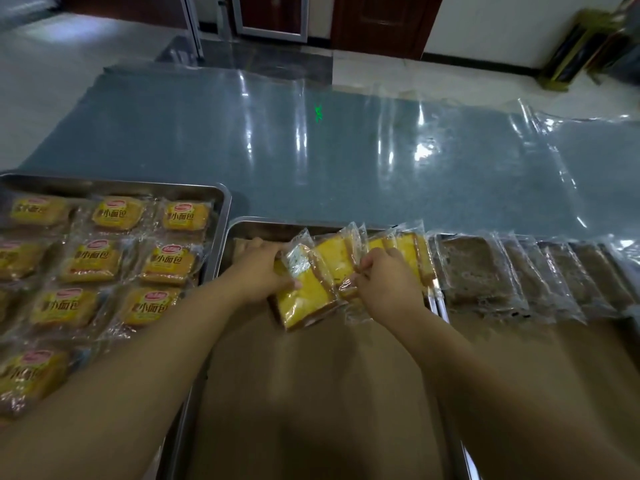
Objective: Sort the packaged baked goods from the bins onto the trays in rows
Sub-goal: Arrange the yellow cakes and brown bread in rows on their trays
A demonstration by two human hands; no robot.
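A middle metal tray (249,227) lined with brown paper holds several yellow cake slices (408,251) in clear wrappers, leaning in a row along its far edge. My left hand (259,271) grips the nearest wrapped yellow slice (304,296) at the left end of that row. My right hand (384,278) pinches the wrapper of the neighbouring slice (334,258). The left tray (221,194) carries rows of wrapped small yellow breads (117,213). To the right lie several wrapped dark brown slices (474,268) in an overlapping row.
The trays rest on a grey-blue table (311,150) covered with shiny clear plastic film. Brown paper (311,393) fills the near part of the middle tray. A tiled floor, doors and a dark stand (575,46) lie beyond the table. No bins are in view.
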